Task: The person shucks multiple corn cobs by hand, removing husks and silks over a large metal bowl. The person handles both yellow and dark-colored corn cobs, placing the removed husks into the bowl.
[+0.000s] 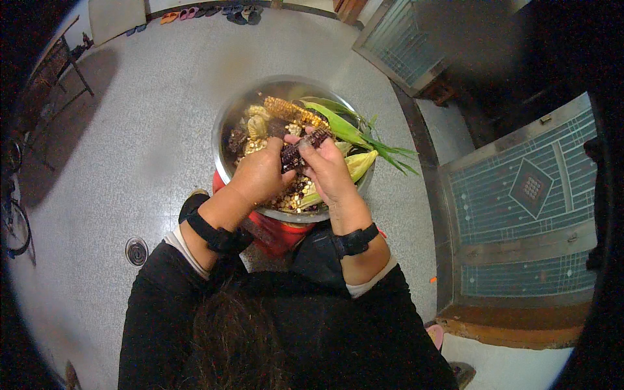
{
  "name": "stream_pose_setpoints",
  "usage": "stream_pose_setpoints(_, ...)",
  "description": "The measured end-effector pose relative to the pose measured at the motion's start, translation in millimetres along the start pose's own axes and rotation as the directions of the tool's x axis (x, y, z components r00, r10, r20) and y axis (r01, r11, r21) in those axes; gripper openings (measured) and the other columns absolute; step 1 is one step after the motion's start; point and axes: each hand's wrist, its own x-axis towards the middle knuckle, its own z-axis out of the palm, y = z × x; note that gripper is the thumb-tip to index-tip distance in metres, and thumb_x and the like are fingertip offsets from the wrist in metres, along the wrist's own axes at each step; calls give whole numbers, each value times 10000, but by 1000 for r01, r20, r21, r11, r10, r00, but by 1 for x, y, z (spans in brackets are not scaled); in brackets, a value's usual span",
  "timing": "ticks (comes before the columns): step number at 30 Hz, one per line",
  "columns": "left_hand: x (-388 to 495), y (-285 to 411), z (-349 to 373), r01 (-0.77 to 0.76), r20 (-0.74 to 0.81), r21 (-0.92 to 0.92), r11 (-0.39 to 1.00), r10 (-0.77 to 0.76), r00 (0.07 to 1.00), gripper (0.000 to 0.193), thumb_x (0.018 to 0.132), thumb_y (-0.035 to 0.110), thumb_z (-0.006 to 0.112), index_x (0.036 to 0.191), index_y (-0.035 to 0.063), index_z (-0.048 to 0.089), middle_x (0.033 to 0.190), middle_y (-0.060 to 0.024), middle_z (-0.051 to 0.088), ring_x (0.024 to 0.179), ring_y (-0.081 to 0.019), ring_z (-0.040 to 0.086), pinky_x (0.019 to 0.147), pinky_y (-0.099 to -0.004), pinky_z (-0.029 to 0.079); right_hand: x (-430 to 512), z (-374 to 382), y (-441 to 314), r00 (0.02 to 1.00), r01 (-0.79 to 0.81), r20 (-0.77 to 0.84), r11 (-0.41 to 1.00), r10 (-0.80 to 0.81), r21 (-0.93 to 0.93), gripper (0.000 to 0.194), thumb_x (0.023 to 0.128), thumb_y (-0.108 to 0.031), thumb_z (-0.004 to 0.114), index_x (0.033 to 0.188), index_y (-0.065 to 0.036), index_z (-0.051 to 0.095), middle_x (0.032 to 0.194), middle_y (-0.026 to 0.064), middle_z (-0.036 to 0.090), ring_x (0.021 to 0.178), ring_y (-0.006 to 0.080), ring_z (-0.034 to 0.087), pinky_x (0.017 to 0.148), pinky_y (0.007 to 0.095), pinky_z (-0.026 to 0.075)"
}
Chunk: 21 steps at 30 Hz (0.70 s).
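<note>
A dark purple corn cob (291, 157) is held between my two hands above a wide metal basin (222, 168). My left hand (261, 170) grips its near left end. Around the other end my right hand (327, 163) is closed, its thumb pressed on the cob. Loose pale and purple kernels (291, 201) lie in the basin below. Behind my hands rests a yellow-orange corn cob (292, 111), with shorter pale cobs (257, 124) to its left. Green-husked corn (341, 124) leans over the right rim, and a yellowish husked ear (360, 163) lies nearer me.
Something red (273, 234) is under the basin, between my knees. A round floor drain (136, 251) is at the left. Shoes and slippers (239, 14) line the far wall. Patterned glass doors (529, 187) stand at the right, and a bicycle wheel (19, 228) shows far left.
</note>
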Motion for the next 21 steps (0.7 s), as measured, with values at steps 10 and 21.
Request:
stream_pose_setpoints(10,-6,11,-4,-73,47,107,992,68,997,500,754,254,740,1091,12,462,865,-232,664,791,-401,659,697,-470,533,7,1,9,975,-65,-215,996,52,-55,66,917,-122,630,918,-67,593,930,104,683,901,172,632,818,326,499)
stream_pose_setpoints(21,-4,10,-5,-19,41,53,998,17,999,489,754,266,737,1061,-4,470,832,-248,659,787,-412,657,704,-476,531,4,-3,18,993,46,-101,994,-57,-104,337,892,-38,626,1206,-29,502,1125,99,623,1022,174,598,884,320,493)
